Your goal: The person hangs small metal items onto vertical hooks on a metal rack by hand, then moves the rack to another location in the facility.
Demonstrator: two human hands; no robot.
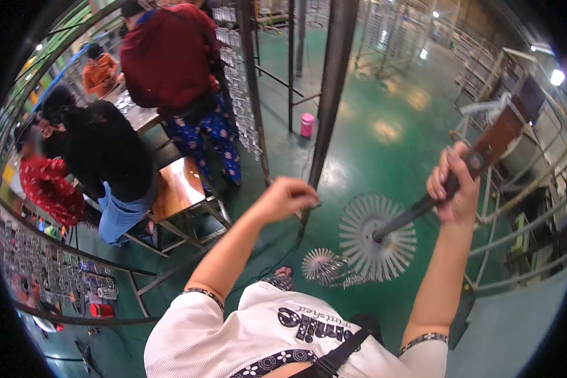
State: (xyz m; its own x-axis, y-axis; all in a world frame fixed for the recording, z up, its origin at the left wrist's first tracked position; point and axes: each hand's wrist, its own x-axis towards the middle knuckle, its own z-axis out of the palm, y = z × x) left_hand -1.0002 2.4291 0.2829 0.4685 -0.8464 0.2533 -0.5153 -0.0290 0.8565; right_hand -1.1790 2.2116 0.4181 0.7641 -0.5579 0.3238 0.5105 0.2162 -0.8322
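Note:
My right hand (452, 184) is wrapped around a dark metal pole (406, 218), which slants from upper right to lower left. The pole's upper end joins a rusty brown flat bar (499, 140). At its lower end sits a round metal disc with radiating fins (354, 246). A smaller finned disc (320, 265) lies beside it, lower left. My left hand (288, 199) is raised near an upright dark steel post (334, 82), fingers bent and pinched together. A small dark bit shows at those fingertips; I cannot make out what it is.
Several co-workers, one in a maroon top (170, 57), are around a table on the left. A wooden bench (179, 188) stands behind them. A pink bucket (307, 125) is on the green floor (372, 148). Metal tube frames (516, 208) line the right side.

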